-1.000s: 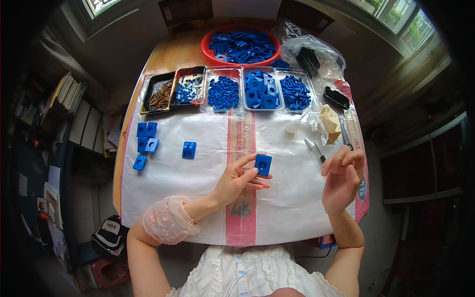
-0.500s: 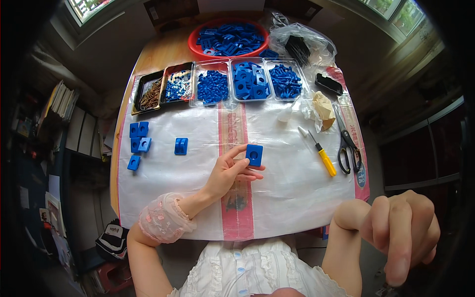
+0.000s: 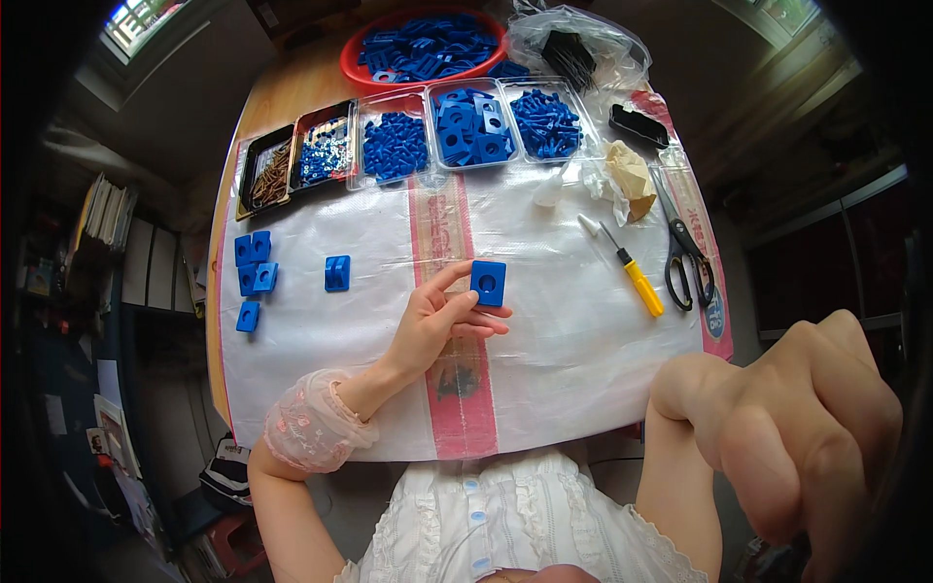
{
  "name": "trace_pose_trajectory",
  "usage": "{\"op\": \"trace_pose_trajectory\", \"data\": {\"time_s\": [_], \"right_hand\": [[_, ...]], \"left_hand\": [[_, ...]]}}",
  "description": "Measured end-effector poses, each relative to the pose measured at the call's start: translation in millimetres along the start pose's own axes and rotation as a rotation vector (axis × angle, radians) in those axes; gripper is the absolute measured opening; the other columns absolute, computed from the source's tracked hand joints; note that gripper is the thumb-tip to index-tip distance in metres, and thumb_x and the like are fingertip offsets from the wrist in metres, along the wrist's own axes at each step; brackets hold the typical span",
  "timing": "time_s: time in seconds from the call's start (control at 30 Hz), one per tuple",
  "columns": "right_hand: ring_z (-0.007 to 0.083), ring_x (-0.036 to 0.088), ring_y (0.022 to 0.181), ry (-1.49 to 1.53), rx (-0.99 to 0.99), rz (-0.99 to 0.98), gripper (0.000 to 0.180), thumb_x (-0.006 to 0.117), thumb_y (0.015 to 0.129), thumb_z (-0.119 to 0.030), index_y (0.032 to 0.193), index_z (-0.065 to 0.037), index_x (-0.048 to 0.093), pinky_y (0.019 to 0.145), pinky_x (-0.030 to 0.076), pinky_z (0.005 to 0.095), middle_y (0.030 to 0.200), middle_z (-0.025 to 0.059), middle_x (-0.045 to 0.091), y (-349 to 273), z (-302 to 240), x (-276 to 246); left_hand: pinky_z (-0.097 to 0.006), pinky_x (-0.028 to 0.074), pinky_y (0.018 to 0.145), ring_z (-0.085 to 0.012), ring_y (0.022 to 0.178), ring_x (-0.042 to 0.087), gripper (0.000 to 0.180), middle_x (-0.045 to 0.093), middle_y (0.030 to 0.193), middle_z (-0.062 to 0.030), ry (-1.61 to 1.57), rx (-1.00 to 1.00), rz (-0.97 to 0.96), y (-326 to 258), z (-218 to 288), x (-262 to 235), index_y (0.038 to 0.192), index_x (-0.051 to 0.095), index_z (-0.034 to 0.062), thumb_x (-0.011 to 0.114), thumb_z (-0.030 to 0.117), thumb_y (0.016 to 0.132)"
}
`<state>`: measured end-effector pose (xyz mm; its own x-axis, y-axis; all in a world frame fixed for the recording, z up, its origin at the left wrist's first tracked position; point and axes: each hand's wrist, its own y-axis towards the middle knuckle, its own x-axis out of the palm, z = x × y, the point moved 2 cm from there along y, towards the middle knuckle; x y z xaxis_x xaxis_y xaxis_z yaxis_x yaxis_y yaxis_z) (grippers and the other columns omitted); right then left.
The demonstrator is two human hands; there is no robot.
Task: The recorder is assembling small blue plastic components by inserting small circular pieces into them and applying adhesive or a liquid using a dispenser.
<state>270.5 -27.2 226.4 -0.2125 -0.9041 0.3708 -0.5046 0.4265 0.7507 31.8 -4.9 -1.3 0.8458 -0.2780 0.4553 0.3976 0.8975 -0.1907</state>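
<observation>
My left hand (image 3: 428, 321) pinches a blue square plastic piece with a round hole (image 3: 488, 283) between thumb and fingers, above the middle of the table. My right hand (image 3: 802, 428) is raised close to the camera at the lower right, away from the table's objects. Its fingers are bent and closed, and whatever they may hold is hidden. To the left of my left hand lies a blue double-ridged piece (image 3: 337, 273). Farther left, several blue square pieces with holes (image 3: 264, 278) lie in a loose group.
Along the far side stand clear trays of blue parts (image 3: 395, 146) and black trays of screws (image 3: 269, 178) and small nuts. Behind them is a red basin (image 3: 352, 60) of blue pieces. At right lie a yellow-handled screwdriver (image 3: 641, 287), black-handled scissors (image 3: 680, 267) and crumpled paper (image 3: 630, 180).
The whole view has shifted slightly, with the table contents moving up and left. My right hand looks larger and nearer the camera. My left hand keeps its hold on the blue piece.
</observation>
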Motion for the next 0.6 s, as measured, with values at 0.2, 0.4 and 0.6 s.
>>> {"op": "trace_pose_trajectory", "data": {"time_s": [0.2, 0.4, 0.6], "right_hand": [[0.0161, 0.051, 0.060, 0.031, -0.007, 0.023, 0.030, 0.052, 0.086, 0.001, 0.062, -0.009, 0.036, 0.056, 0.038, 0.0270, 0.070, 0.0038, 0.045, -0.3, -0.7, -5.1], [0.0144, 0.050, 0.053, 0.051, -0.018, 0.043, 0.033, 0.051, 0.086, 0.002, 0.058, -0.010, 0.037, 0.054, 0.037, 0.0263, 0.066, 0.0035, 0.047, -1.8, -3.1, -6.0], [0.0127, 0.049, 0.047, 0.056, -0.018, 0.060, 0.037, 0.050, 0.086, 0.003, 0.054, -0.010, 0.037, 0.051, 0.036, 0.0256, 0.063, 0.0032, 0.049, -1.7, -6.5, -6.2]], "left_hand": [[-0.027, 0.061, 0.073, -0.0249, 0.089, 0.073, 0.042, 0.068, 0.106, -0.0252, 0.014, 0.008, -0.004, 1.5, 0.6, -0.7, 0.141, 0.040, 0.0015, 0.046, 0.014, 0.102], [-0.027, 0.061, 0.073, -0.0246, 0.089, 0.073, 0.040, 0.068, 0.106, -0.0239, 0.026, 0.009, -0.006, -0.3, 0.1, -0.5, 0.141, 0.041, 0.0024, 0.045, 0.014, 0.102], [-0.027, 0.061, 0.073, -0.0248, 0.089, 0.073, 0.040, 0.068, 0.106, -0.0242, 0.010, -0.001, -0.005, 1.4, -0.8, 0.2, 0.140, 0.042, 0.0024, 0.045, 0.014, 0.102]]}}
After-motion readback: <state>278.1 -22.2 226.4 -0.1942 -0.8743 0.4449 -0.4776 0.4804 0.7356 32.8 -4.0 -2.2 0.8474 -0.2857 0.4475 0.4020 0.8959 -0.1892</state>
